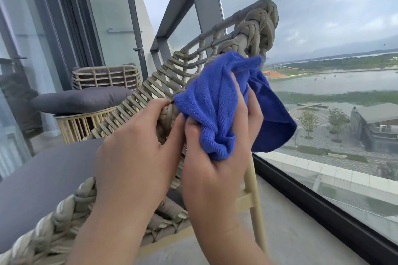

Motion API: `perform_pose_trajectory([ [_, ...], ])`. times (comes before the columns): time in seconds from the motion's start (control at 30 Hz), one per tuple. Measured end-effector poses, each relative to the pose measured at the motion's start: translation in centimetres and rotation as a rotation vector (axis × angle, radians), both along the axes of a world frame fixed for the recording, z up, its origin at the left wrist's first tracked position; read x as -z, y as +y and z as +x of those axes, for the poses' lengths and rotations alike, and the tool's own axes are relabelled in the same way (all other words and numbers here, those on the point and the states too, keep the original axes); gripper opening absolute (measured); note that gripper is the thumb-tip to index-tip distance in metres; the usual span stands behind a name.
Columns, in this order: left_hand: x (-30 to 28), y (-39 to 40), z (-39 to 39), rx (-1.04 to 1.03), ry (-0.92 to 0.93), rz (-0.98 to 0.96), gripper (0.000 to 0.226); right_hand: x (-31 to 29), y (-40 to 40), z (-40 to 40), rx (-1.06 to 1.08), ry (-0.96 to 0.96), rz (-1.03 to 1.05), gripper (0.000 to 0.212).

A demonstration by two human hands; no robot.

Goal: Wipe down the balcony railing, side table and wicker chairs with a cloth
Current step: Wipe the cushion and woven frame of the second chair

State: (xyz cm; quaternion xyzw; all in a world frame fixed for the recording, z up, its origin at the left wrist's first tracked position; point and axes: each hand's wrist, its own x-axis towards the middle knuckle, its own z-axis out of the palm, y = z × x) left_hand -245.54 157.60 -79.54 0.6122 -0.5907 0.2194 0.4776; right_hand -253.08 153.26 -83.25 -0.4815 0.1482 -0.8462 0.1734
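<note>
Two wicker chairs (150, 92), one blue cloth (215, 103) bunched in the right hand (217, 170), left hand (137, 153) gripping wicker.

One view only, from the person's head, looking forward and down, tilted so the balcony leans. It sits very close to both hands, the left hand (137, 153) at 7 o'clock and the right hand (217, 163) near 6. The wicker chair (155, 84) fills the centre; the glass railing (323, 178) runs toward 4 o'clock, the far chair (105, 76) toward 10.
</note>
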Motion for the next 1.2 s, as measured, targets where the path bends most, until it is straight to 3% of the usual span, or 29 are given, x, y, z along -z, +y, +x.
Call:
perform_pose_trajectory([
  [0.23,-0.2,0.5,1.0,0.163,0.021,0.072,0.047,0.0,-1.1,-1.2,0.149,0.170,-0.089,0.062],
  [0.33,-0.5,1.3,2.2,0.153,-0.009,0.116,0.041,0.7,-2.8,-3.1,0.146,0.120,-0.094,0.054],
  [0.5,0.2,1.3,4.2,0.106,0.014,0.176,0.073,3.8,-6.6,-6.1,0.151,0.054,-0.035,0.033],
  [0.63,0.5,1.2,3.7,0.065,0.015,0.147,0.072,7.3,-8.4,-6.7,0.176,0.085,0.084,0.017],
  [0.7,0.5,1.3,3.8,0.054,0.013,0.139,0.070,8.2,-8.1,-5.8,0.148,0.078,0.131,0.021],
  [0.87,0.6,1.1,3.6,0.052,0.031,0.132,0.072,7.4,-6.8,-2.6,0.097,0.030,0.234,0.059],
  [1.2,0.8,1.2,5.9,0.051,0.089,0.414,0.085,6.6,-9.1,-4.1,0.155,0.193,0.380,0.060],
])
